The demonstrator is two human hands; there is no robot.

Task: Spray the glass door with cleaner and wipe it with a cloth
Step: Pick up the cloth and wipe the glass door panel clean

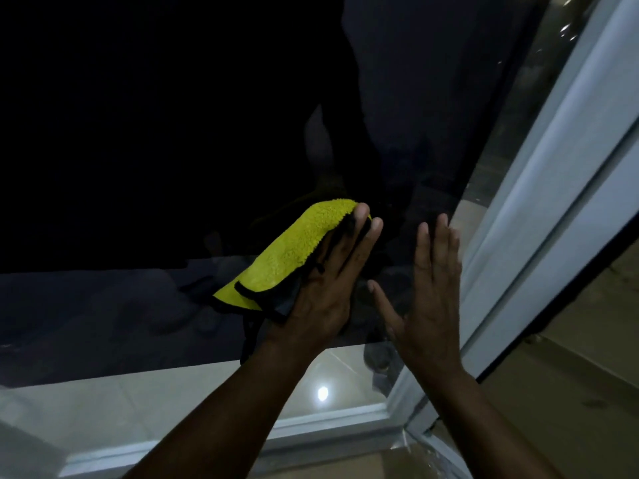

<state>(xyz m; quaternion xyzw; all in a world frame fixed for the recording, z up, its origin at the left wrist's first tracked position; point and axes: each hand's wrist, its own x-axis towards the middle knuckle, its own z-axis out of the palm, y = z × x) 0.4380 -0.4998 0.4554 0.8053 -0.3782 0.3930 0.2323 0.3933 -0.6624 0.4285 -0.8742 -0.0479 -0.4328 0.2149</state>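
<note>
Yellow on near-black: pressed the cloth (294, 250) flat to the glass door (138, 133) with the left hand (328, 292), fingers straight and close together over the pile, pinching nothing. Braced the right hand (432, 292) bare against the same pane just beside the white frame (553, 167), palm spread wide, thumb out, holding nothing. Judged the wiping step to be in hand, low on the door and near its right edge; saw no spray bottle in view, so could not tell how much cleaner lay on the pane. Judged that the next move called for steady flat pressure and a sweep across or upward, with care that the loose folded corner did not slip from under the palm. Noted the cloth as thick, nubbly microfibre, bound in black at the hem, grey on its turned-back underside, folded rather than bunched. Noted the glass as hard, smooth and mirror-dark, throwing back faint shapes; the frame as straight, pale and ridged; the floor tiles (570, 357) as glossy, with a round glint of light (322, 393) low in the pane
</note>
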